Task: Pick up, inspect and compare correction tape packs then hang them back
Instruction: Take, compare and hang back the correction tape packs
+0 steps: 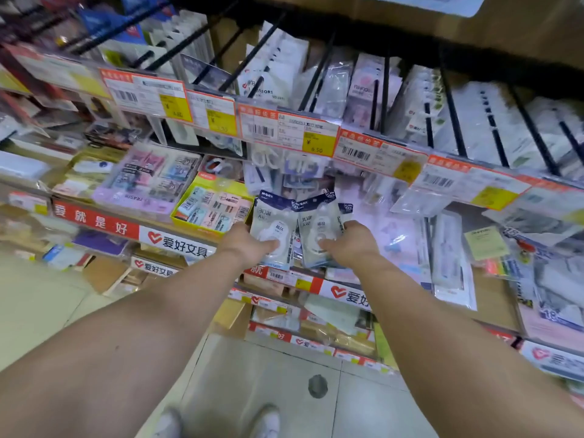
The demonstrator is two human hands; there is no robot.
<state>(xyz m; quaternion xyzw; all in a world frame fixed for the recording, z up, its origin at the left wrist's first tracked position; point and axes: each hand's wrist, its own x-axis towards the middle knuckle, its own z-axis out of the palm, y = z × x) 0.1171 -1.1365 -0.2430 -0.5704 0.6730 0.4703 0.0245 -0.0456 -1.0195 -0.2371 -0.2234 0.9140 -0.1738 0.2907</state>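
Observation:
Two correction tape packs with dark blue headers and white tape dispensers are held side by side in front of the store rack. My left hand (248,245) grips the left pack (271,222) by its lower part, thumb on the front. My right hand (350,245) grips the right pack (319,226) the same way. Both packs stand upright and nearly touch at their inner edges. Behind the right pack, more blue-headed packs (346,210) peek out.
Black peg hooks (316,71) with hanging stationery packs run above a row of orange price tags (287,131). A yellow box of erasers (210,207) sits to the left. Red shelf strips (94,221) edge the lower shelves. Tiled floor and my shoes (268,422) are below.

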